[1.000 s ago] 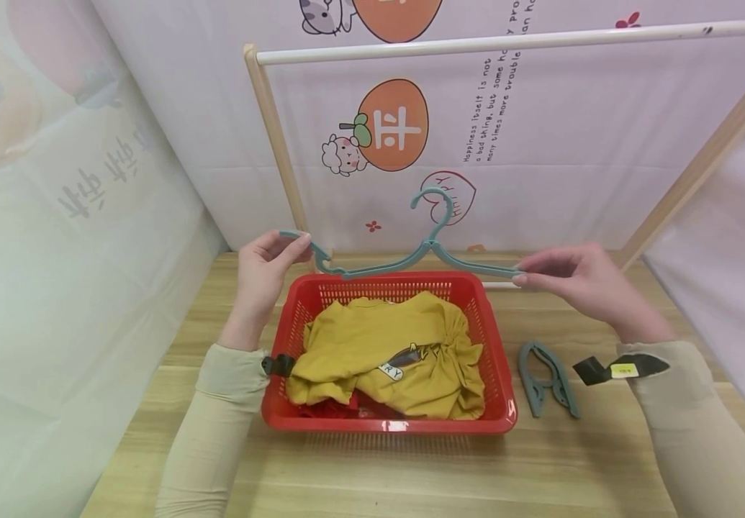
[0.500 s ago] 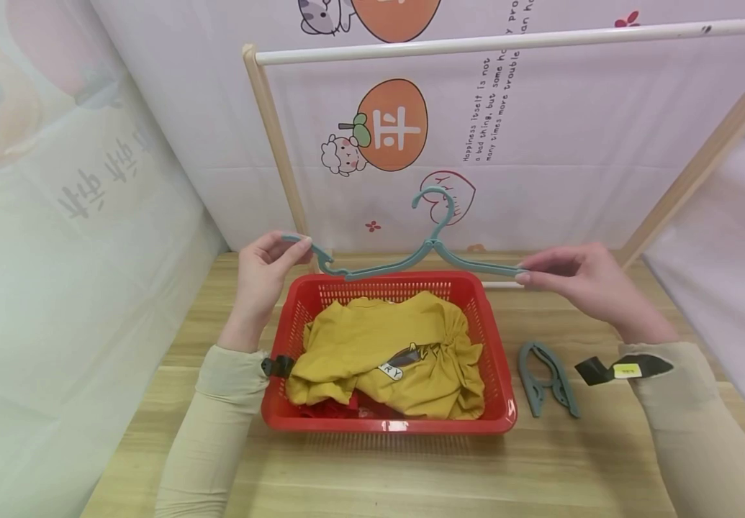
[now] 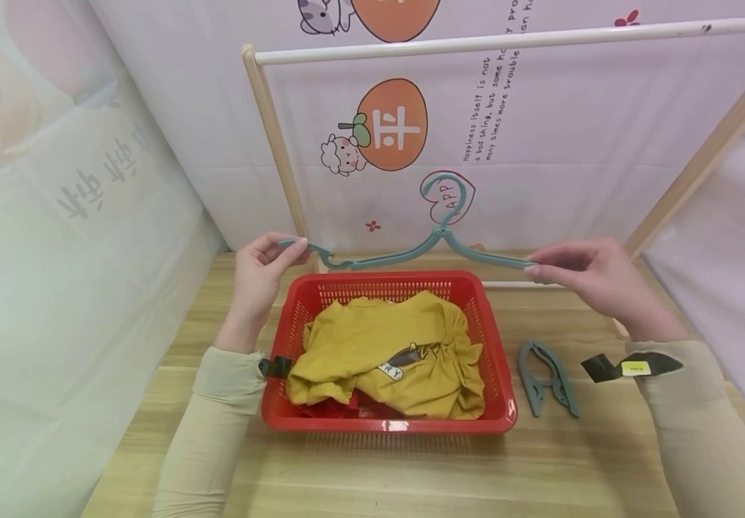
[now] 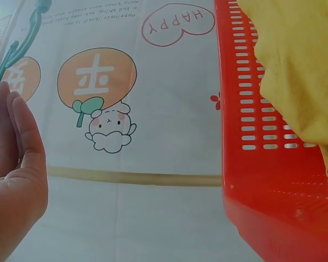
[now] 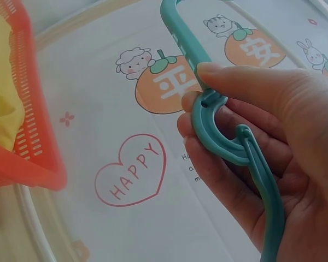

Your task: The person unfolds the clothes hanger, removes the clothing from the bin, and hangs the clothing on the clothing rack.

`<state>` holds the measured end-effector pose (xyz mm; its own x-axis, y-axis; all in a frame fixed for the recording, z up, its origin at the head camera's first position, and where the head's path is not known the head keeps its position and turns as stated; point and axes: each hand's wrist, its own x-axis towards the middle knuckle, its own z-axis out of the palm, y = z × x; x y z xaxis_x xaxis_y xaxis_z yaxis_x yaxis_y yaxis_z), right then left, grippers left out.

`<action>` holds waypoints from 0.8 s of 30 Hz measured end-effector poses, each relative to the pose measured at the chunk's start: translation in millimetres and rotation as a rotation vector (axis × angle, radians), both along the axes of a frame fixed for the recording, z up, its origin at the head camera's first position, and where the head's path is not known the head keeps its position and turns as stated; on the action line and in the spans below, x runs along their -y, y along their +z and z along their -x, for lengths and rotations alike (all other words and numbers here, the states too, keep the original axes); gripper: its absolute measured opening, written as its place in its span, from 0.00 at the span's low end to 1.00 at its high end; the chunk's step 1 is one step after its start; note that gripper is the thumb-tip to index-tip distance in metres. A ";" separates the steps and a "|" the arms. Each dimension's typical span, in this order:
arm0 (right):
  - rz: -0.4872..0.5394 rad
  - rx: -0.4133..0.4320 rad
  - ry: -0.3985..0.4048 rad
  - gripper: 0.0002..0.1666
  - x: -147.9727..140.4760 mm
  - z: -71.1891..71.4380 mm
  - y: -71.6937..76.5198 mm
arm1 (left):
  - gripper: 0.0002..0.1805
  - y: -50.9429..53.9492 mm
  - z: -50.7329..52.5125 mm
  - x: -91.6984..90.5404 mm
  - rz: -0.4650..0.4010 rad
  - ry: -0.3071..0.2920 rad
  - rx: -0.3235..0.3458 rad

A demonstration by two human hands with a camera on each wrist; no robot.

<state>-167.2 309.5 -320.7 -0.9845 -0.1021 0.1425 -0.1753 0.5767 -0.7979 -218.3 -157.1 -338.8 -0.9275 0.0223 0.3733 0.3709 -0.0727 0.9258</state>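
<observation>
A teal folding clothes hanger [image 3: 388, 260] hangs in the air behind the basket, its arms spread and its hook upward. My left hand [image 3: 258, 277] pinches its left end between thumb and fingers. At the other end, my right hand [image 3: 595, 270] grips the tip. In the right wrist view the curved, notched end of the hanger [image 5: 208, 128] lies across my right fingers, with the thumb pressing it. Only part of the hanger [image 4: 30, 38] shows in the left wrist view, beside my left hand [image 4: 16, 158].
A red plastic basket [image 3: 388, 425] holds a crumpled yellow garment [image 3: 378, 331] with something red under it. Right of it, a folded teal hanger [image 3: 527, 374] lies on the wooden table [image 3: 450, 475]. Behind stands a rack with a white rod [image 3: 476, 47] and wooden posts [image 3: 275, 144].
The hanger's middle and hook have risen and shifted a little to the right. My right hand has moved slightly right and the left slightly left. Basket and folded hanger stay put.
</observation>
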 end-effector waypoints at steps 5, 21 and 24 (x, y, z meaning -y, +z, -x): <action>0.003 -0.047 -0.047 0.19 -4.6 1.5 1.0 | 0.13 -3.9 -0.3 1.9 0.017 -0.002 0.018; 0.014 -0.084 -0.063 0.19 -7.0 10.0 3.8 | 0.08 -7.6 -1.3 2.7 0.062 0.001 0.029; 0.000 -0.048 -0.042 0.20 -9.0 9.6 3.9 | 0.07 -8.5 -3.7 2.7 0.054 -0.011 0.049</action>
